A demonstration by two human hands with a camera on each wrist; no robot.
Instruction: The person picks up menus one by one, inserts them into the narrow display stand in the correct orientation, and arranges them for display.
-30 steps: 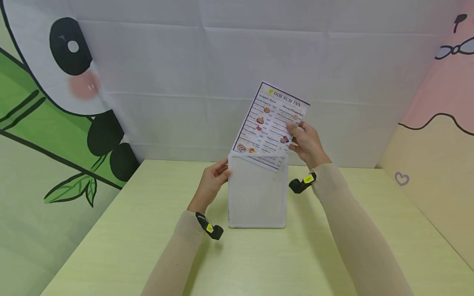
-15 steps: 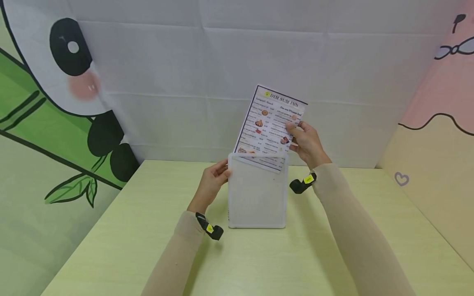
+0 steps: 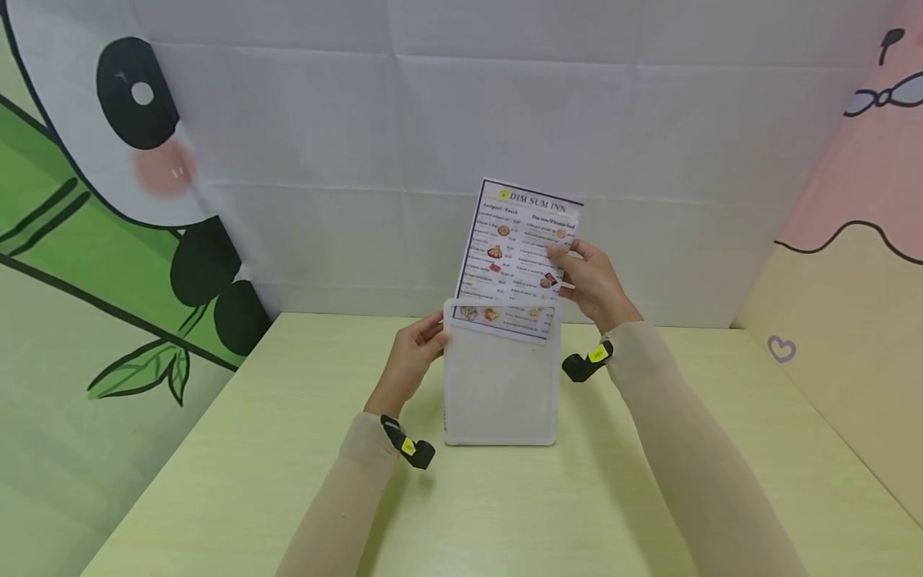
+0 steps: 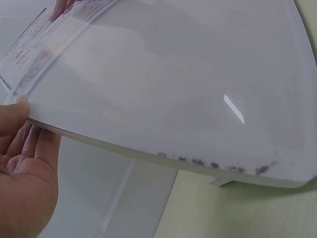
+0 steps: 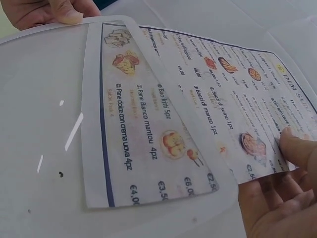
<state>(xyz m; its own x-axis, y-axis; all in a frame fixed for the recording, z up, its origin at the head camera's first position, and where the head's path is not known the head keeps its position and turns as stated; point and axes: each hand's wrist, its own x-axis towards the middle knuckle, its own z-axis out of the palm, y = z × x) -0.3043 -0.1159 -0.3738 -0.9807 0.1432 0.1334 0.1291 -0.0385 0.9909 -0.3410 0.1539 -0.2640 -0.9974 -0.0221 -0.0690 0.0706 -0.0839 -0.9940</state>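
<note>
A white upright menu holder (image 3: 501, 393) with a clear front stands on the table. My left hand (image 3: 411, 357) grips its upper left edge, thumb on the front and fingers behind, as the left wrist view shows on the holder (image 4: 163, 84). A printed paper menu (image 3: 513, 240), headed DIM SUM INN, leans slightly right above the holder. Its bottom strip sits inside, seen through the clear front. My right hand (image 3: 594, 280) pinches the menu's right edge with the thumb on the printed side. In the right wrist view, the menu's lower edge (image 5: 106, 148) lies behind the clear sheet.
The pale wooden table (image 3: 303, 497) runs back to a white cloth backdrop (image 3: 324, 144). A panda-patterned panel (image 3: 144, 288) flanks the left side, and a pink and cream panel (image 3: 858, 264) the right. Dark specks mark the holder's side edge in the left wrist view.
The menu has slid down and a little left, deeper into the holder, and stands straighter. My right hand has shifted slightly left with it. The holder and my left hand have stayed put.
</note>
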